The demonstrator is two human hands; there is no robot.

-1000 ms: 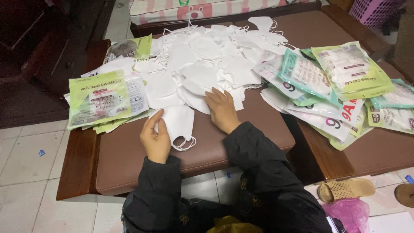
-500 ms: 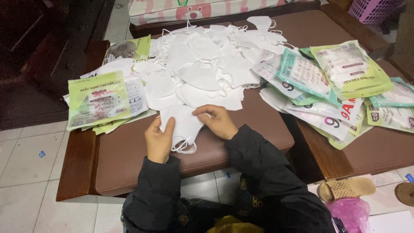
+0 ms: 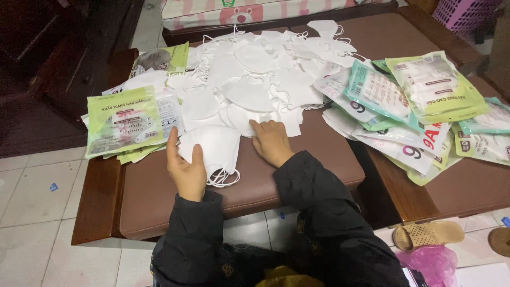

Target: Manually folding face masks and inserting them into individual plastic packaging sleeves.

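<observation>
Head view. I see a brown padded bench (image 3: 319, 154) with a wooden frame standing on a pale tiled floor (image 3: 37, 212). A second brown bench (image 3: 467, 186) stands just beside it on the right. A heap of loose white masks (image 3: 255, 74) covers the far half of the near bench. Green packets (image 3: 125, 125) lie stacked at its left end; a spread of green and white packets (image 3: 419, 101) covers the right bench. A tan sandal (image 3: 427, 234) lies on the floor at lower right.

My left hand (image 3: 186, 170) rests on the cushion, thumb pressed on top of a small stack of folded white masks (image 3: 212, 149), fingers behind its left edge. My right hand (image 3: 271, 141) lies flat, fingers together, fingertips touching the near edge of the heap. Both sleeves are black.
</observation>
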